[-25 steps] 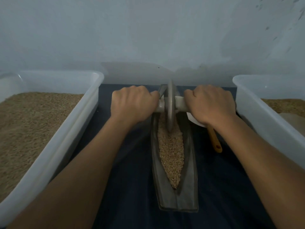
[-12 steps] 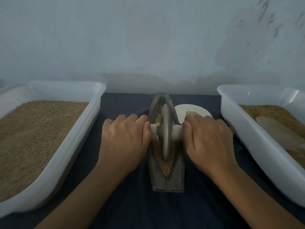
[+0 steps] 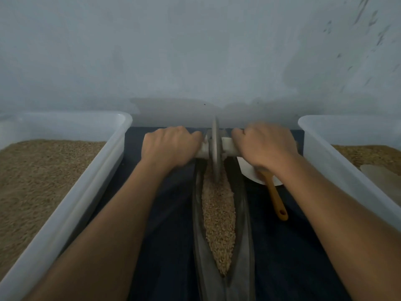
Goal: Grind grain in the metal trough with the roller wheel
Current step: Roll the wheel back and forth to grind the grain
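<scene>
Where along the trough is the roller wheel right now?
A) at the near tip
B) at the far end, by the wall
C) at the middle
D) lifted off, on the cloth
B: the roller wheel stands at the far end of the metal trough, with grain exposed toward the near tip.

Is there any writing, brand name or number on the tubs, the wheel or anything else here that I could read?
None: no text, label, brand or number can be read anywhere in this view.
The two white tubs, the roller wheel, the metal trough and the orange-handled tool all look plain.
The dark marks on the wall are smudges, not writing.
</scene>
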`<state>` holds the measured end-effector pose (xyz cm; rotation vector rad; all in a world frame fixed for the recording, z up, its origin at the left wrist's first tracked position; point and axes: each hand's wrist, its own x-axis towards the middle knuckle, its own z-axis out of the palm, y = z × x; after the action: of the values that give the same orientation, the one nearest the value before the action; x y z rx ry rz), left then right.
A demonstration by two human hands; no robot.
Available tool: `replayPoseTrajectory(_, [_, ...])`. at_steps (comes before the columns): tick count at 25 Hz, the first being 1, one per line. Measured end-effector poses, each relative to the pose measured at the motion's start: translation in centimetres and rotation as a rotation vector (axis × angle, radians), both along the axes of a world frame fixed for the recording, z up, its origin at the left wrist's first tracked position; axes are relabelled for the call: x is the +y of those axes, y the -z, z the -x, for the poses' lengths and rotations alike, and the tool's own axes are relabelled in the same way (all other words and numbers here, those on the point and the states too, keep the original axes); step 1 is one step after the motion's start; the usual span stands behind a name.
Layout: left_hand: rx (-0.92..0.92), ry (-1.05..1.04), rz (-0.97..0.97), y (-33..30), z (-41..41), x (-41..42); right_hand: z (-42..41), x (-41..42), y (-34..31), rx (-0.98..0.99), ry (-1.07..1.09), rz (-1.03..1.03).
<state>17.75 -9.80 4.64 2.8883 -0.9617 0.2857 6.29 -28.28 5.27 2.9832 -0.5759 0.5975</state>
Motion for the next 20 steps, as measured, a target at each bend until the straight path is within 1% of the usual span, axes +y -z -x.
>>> replayPoseTrajectory(1, [0.027,-0.020,0.027,0.0,-0.5,-0.5,-0.4,-0.3,-0.2,0.048,-0.004,-0.009])
replayPoseTrajectory(2, [0.033,-0.036,0.049,-0.2,-0.5,-0.8,-0.4,-0.4,-0.2,0.056,0.004,-0.046])
replayPoseTrajectory(3, [0.000,-0.023,0.031,-0.4,0.1,-0.5,0.0,-0.1,-0.1,0.032,0.021,-0.086])
replayPoseTrajectory(4, [-0.059,0.002,-0.013,-0.6,1.1,0.0,0.9,0.6,0.1,0.002,0.042,-0.094])
replayPoseTrajectory(5, [-0.150,0.050,-0.033,-0.4,2.2,0.8,2.0,1.4,0.5,-0.041,0.048,-0.040])
replayPoseTrajectory(7, [-0.347,0.154,-0.022,1.3,5.1,3.1,4.8,3.4,1.2,-0.117,0.016,0.122])
replayPoseTrajectory(8, [-0.397,0.182,0.006,1.8,6.8,4.6,6.6,4.7,1.4,-0.142,-0.010,0.144])
replayPoseTrajectory(11, [-0.399,0.208,0.171,2.9,10.5,7.5,11.1,6.9,2.6,-0.207,-0.079,0.084])
replayPoseTrajectory(13, [-0.433,0.208,0.219,2.7,11.8,8.1,13.0,7.5,3.2,-0.263,-0.085,0.095])
replayPoseTrajectory(15, [-0.442,0.189,0.209,2.6,12.0,7.9,13.3,7.5,3.4,-0.275,-0.083,0.126])
replayPoseTrajectory(17, [-0.399,0.167,0.185,2.6,10.9,7.2,11.9,7.0,3.1,-0.237,-0.077,0.106])
replayPoseTrajectory(20, [-0.344,0.159,0.041,1.8,7.4,4.7,7.3,4.9,1.8,-0.123,0.016,0.117])
